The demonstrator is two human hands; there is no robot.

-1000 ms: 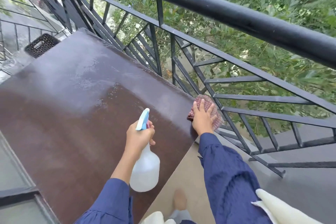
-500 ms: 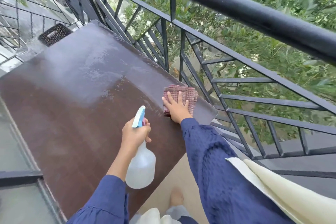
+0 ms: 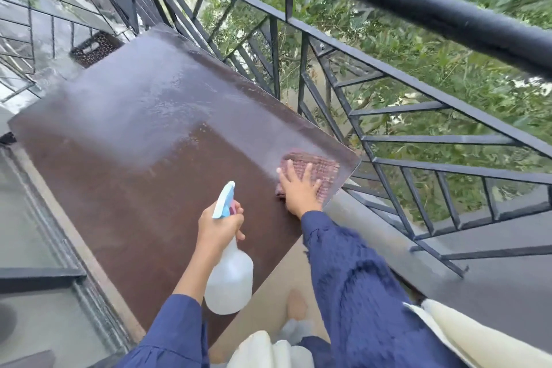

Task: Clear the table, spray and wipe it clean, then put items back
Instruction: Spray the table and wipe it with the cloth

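Note:
The dark brown table (image 3: 143, 164) is bare and its far half glistens with wet spray. My left hand (image 3: 219, 225) grips the neck of a translucent spray bottle (image 3: 230, 281) with a pale blue trigger head, held above the table's near edge. My right hand (image 3: 298, 188) presses flat, fingers spread, on a reddish checked cloth (image 3: 321, 169) lying on the table's near right corner.
A black metal railing (image 3: 388, 84) runs close along the table's right side, with green trees beyond it. A dark perforated basket (image 3: 92, 49) sits on the floor past the table's far end. A glass panel and frame (image 3: 38, 248) border the left side.
My right hand has brought the cloth from the table's right corner edge onto the tabletop and now holds it flat near that corner. The left hand with the bottle has stayed put.

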